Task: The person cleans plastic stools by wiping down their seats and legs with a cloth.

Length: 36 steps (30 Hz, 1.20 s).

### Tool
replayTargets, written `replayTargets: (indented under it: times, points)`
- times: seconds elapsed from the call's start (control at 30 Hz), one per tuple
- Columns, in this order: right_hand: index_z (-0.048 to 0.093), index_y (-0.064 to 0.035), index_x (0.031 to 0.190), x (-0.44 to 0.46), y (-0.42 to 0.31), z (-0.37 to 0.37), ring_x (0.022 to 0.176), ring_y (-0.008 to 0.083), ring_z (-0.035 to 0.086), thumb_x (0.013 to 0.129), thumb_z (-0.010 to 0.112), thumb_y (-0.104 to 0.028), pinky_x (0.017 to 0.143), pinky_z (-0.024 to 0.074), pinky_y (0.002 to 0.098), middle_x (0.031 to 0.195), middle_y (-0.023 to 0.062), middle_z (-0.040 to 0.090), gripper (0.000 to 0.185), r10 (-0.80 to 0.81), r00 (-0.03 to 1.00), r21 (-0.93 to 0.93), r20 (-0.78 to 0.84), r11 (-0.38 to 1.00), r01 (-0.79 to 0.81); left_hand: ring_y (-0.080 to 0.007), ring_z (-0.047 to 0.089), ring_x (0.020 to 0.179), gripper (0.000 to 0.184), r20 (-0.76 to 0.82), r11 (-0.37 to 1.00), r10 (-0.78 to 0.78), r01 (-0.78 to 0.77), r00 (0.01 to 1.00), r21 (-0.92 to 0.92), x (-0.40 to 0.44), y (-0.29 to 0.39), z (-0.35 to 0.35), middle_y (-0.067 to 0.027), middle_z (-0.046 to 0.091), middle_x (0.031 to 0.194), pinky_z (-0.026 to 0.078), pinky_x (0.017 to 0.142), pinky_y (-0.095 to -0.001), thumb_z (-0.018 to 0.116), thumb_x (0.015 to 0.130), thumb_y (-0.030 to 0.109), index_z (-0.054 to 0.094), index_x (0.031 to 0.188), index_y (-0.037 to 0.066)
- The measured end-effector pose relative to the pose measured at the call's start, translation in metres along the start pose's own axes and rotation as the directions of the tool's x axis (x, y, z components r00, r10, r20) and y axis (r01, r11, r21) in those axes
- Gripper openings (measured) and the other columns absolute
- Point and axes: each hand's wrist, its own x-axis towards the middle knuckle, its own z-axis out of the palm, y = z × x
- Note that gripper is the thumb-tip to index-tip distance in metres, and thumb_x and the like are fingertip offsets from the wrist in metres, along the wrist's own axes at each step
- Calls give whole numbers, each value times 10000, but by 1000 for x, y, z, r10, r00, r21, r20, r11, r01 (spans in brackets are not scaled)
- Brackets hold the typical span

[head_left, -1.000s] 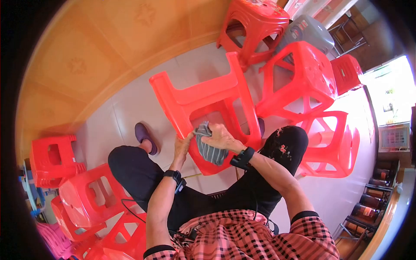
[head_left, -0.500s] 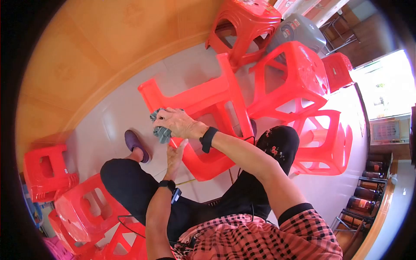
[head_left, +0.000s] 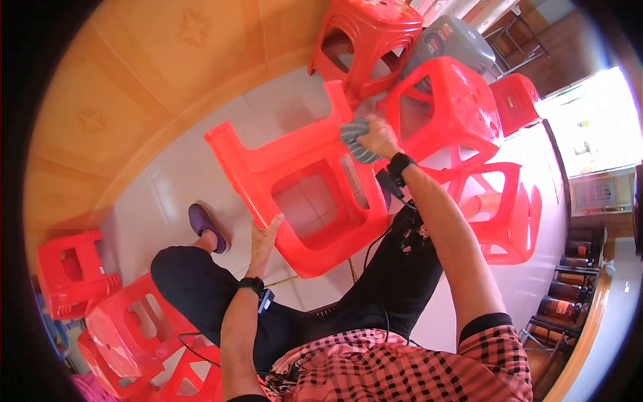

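A red plastic stool [head_left: 284, 154] lies tipped between my knees, its legs pointing away from me. My left hand [head_left: 264, 236] is closed on the stool's near left edge, the thumb over the rim and the other fingers partly hidden. Bunched in my right hand [head_left: 380, 137] is a grey striped cloth [head_left: 356, 139]. It is at the stool's right side, near the base of the far right leg, and seems to touch the plastic there.
More red stools stand right [head_left: 452, 110] and far back [head_left: 368, 43], beside a grey stool [head_left: 455, 47]. Stacked red stools [head_left: 70, 264] and another red stool [head_left: 127, 321] are at left. A yellow-brown panelled wall [head_left: 154, 80] curves along the left. Black cables run by my legs.
My right hand has carried the cloth from the stool's left side across to its right side. My left hand keeps its place on the near left edge; the stool has shifted slightly.
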Motion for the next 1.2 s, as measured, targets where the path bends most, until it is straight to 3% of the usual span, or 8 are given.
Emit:
replayTargets:
  times: [0.07, 0.2, 0.33, 0.4, 0.47, 0.53, 1.0, 1.2]
  points:
    - [581, -17, 1101, 16, 38, 1, 986, 385, 612, 683, 692, -319, 856, 492, 440, 1021, 227, 641, 528, 290, 952, 177, -101, 946, -270, -143, 604, 841, 473, -18, 999, 0, -1, 1000, -39, 4, -11, -2, -73, 621, 973, 507, 742, -287, 756, 806, 278, 511, 1114, 15]
    - [585, 23, 1064, 23, 15, -12, 947, 384, 633, 695, 680, -357, 847, 495, 433, 966, 237, 655, 537, 455, 881, 274, -134, 871, -408, -140, 608, 843, 452, -35, 997, -29, 26, 999, -71, -2, -7, 5, -70, 621, 965, 509, 737, -284, 757, 805, 259, 508, 1092, 15]
    - [617, 8, 1012, 26, -45, 15, 975, 391, 620, 729, 677, -323, 840, 505, 425, 1003, 257, 626, 440, 149, 972, 554, 180, 802, -226, -141, 608, 854, 467, -57, 999, -16, 14, 998, -38, -1, -2, 6, -78, 621, 965, 512, 754, -287, 762, 797, 261, 497, 1088, 10]
    - [627, 4, 994, 22, -76, 34, 967, 411, 605, 731, 692, -312, 835, 510, 436, 1068, 253, 567, 415, 143, 985, 14, -101, 990, -142, -150, 608, 870, 492, -43, 995, -97, 98, 994, 11, -3, 3, 5, -88, 621, 967, 511, 761, -291, 766, 789, 268, 488, 1101, 8]
    - [623, 8, 1005, 19, -95, 42, 942, 416, 599, 716, 711, -320, 831, 513, 445, 1108, 246, 506, 446, 123, 992, 6, -42, 992, -122, -152, 607, 874, 499, -73, 997, -70, 72, 995, 16, 1, -11, 2, -93, 620, 973, 510, 760, -295, 766, 788, 269, 485, 1107, 8]
    - [623, -35, 1011, 11, -111, 56, 964, 371, 584, 699, 719, -307, 839, 501, 467, 998, 220, 577, 425, -164, 970, 20, -178, 985, 170, -155, 607, 877, 506, -92, 999, -39, 41, 995, 21, 3, -12, 3, -97, 619, 979, 508, 759, -298, 767, 786, 270, 481, 1112, 8]
    - [583, -78, 1046, -50, -288, 83, 922, 361, 591, 619, 748, -129, 749, 516, 447, 1076, 164, 492, 461, -575, 818, 398, -35, 742, 539, -206, 587, 984, 585, -37, 927, 114, -93, 993, 362, 14, -48, -18, -131, 590, 1081, 474, 850, -329, 714, 811, 317, 435, 1193, -28]
    - [522, -81, 1078, -13, -234, 59, 950, 360, 589, 601, 760, -99, 728, 519, 458, 1072, 156, 488, 533, -561, 827, 273, 10, 797, 538, -181, 584, 956, 706, -77, 978, -140, 150, 987, 142, 1, 4, 4, -112, 580, 1072, 482, 844, -309, 778, 756, 374, 405, 1209, -18]
